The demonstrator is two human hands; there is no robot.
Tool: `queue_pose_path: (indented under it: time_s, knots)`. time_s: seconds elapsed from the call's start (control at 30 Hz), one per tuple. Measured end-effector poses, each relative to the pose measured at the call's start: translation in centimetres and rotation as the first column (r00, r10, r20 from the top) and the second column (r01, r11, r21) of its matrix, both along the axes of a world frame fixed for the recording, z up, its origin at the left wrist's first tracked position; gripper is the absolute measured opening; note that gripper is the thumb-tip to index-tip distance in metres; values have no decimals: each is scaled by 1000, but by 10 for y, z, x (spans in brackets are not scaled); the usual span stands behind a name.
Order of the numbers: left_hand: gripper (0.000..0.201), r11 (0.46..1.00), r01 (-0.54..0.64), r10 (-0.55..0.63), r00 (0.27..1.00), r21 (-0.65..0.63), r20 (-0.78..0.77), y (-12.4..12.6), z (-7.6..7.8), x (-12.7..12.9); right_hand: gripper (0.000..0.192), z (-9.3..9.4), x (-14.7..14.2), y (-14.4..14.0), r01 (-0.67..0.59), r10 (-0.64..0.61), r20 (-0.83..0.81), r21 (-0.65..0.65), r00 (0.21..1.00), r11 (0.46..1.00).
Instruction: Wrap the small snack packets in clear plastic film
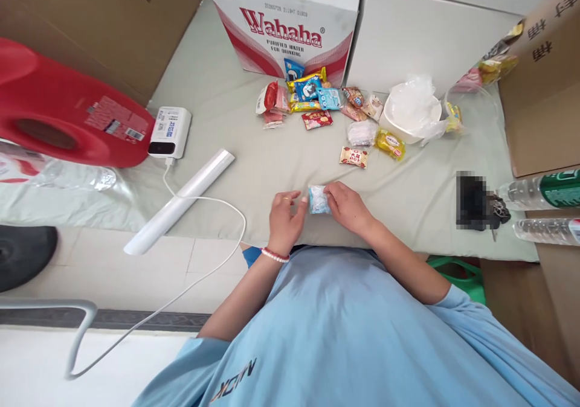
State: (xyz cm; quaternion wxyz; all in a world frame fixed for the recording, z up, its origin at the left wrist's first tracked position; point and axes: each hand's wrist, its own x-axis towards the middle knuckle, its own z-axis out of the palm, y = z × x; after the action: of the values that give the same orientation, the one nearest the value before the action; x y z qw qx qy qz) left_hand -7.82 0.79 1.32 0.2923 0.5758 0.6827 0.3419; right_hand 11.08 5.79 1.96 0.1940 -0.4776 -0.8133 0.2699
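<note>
My right hand (348, 206) pinches the right edge of a small light-blue and white snack packet (318, 199) close to the table's near edge. Across from it, my left hand (286, 218) is beside the packet's left edge, thumb and forefinger apart with nothing between them. Just beyond the packet lies a cream and red wrapped snack (354, 157). Farther back are a yellow wrapped snack (389, 145), a whitish packet (361, 134) and a dark red packet (317, 119). Several blue and yellow snack packets (309, 87) are heaped behind them.
A white bowl (388, 122) with clear plastic in it stands at the back right. Wahaha carton (290, 32) at the back. At left are a red jug (67, 105), a white device (170, 130), its cable and a white tube (181, 201). Bottles (521, 193) lie at right.
</note>
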Motion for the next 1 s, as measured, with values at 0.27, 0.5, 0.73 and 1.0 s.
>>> queue_pose_path:
  time_s: [0.27, 0.5, 0.73, 1.0]
  knots:
    - [30, 975, 164, -130, 968, 150, -215, 2, 5, 48, 31, 22, 22, -24, 139, -248, -320, -328, 914, 935]
    - [15, 553, 751, -613, 660, 361, -434, -20, 20, 84, 43, 13, 61, -49, 228, -515, -413, -571, 751, 789]
    - [28, 716, 640, -587, 768, 278, -256, -17, -5, 27, 43, 41, 171, 13, 594, -672, -500, -334, 547, 732]
    - [35, 829, 466, -297, 836, 310, -462, -39, -46, -20, 32, 94, 325, 215, 912, -893, -313, -149, 324, 383]
